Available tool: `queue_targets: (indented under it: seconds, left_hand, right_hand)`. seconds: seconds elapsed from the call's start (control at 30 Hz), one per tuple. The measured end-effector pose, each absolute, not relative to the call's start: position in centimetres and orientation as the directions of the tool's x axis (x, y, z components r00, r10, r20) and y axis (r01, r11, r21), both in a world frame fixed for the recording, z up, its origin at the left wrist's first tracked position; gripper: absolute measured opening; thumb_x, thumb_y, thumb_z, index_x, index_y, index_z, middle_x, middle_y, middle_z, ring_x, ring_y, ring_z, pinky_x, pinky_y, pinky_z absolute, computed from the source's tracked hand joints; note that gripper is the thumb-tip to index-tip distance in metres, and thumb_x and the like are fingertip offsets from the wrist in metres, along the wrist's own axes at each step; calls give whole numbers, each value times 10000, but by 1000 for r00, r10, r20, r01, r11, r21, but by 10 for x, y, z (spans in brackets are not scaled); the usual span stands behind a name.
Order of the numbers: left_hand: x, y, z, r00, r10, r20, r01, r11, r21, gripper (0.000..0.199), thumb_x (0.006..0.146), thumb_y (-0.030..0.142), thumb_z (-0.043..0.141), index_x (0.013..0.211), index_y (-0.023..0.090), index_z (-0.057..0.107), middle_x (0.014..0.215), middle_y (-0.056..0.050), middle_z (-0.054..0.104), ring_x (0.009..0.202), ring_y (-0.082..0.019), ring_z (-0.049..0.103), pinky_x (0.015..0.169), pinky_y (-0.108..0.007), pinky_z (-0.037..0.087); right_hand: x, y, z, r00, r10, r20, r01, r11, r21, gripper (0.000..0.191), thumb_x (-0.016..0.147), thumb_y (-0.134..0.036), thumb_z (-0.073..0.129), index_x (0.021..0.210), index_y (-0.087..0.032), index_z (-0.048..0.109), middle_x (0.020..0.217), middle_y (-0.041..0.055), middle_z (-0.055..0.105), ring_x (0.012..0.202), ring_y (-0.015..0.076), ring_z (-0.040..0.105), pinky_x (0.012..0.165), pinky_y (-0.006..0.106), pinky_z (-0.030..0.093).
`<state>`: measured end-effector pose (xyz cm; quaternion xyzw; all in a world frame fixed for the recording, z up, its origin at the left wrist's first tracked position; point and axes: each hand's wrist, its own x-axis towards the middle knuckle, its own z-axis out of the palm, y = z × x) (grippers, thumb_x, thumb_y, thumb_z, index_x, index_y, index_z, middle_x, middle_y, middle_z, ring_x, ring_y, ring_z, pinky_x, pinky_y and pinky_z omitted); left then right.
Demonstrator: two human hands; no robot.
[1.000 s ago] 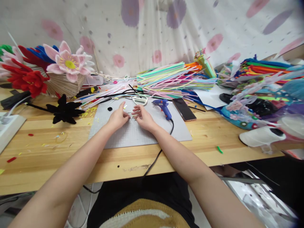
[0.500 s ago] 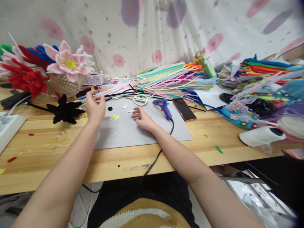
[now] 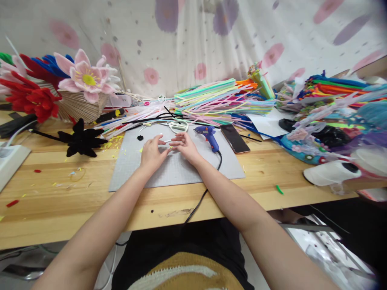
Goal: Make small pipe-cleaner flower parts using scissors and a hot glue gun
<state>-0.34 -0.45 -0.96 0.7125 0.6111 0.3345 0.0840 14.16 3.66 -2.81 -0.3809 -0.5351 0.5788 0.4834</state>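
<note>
Over the grey cutting mat (image 3: 128,169), my left hand (image 3: 152,155) is curved, its thumb and fingers apart; I make out no hold on anything. Facing it closely, my right hand (image 3: 186,149) has bent fingers around the end of a thin white stick (image 3: 168,141). The stick spans the gap between both hands, near my left fingertips. A tiny yellow bit (image 3: 171,147) shows by the left thumb tip. Just beyond the hands lie scissors (image 3: 179,127) with pale handles. A round black piece (image 3: 140,137) rests left of my left hand.
A blue glue gun (image 3: 210,139) lies to the right, its cord running off the front edge, beside a phone (image 3: 235,138). Pipe cleaners (image 3: 211,96) are heaped behind the mat. At left are a black fuzzy flower (image 3: 80,139), a pink flower (image 3: 86,78) and a power strip (image 3: 13,161).
My left hand has moved right and nearer, from the mat's far left edge to beside my right hand. My right hand has stayed almost in place with the white stick.
</note>
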Motion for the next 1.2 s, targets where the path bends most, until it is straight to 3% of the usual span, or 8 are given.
queue_targets:
  seconds: [0.2,0.4,0.63,0.93,1.2]
  left_hand:
    - [4,3,-9,12,958,285,844,-162,511,462,725,278,634,1162,210,500,919,-25,691,1003,-235,558,911,-368,380]
    - [8,9,-10,0,968,251,838,-137,528,406,749,199,562,1149,193,493,904,-35,693,979,-226,576,885,-374,389]
    - [6,7,-12,-49,959,278,776,-138,616,438,735,182,565,1144,195,409,864,-18,697,940,-196,611,869,-354,418]
    - [6,0,-13,-52,936,349,775,-182,605,450,732,209,593,1118,225,361,927,-23,690,1042,-204,578,920,-372,406]
    - [9,-1,-12,-101,959,265,751,-101,652,465,729,241,594,1121,225,345,899,-15,697,970,-198,615,843,-347,440]
  right_hand:
    - [142,36,-27,-155,984,85,-121,67,-990,407,581,-18,392,930,-225,370,894,-9,533,814,114,629,658,275,544]
    - [140,33,-24,-178,983,37,-164,7,-986,366,609,-34,442,918,-221,384,924,-2,527,859,112,594,721,293,533]
    - [146,34,-24,-25,980,196,256,196,-947,223,697,-150,534,898,-197,447,776,-7,572,761,135,570,806,338,457]
    - [140,27,-24,-168,954,249,376,296,-878,288,706,-187,570,969,-222,459,797,-21,638,739,134,579,756,314,436]
    - [136,27,-24,-103,974,203,344,227,-911,237,696,-179,558,901,-225,447,711,-51,596,680,124,564,728,296,425]
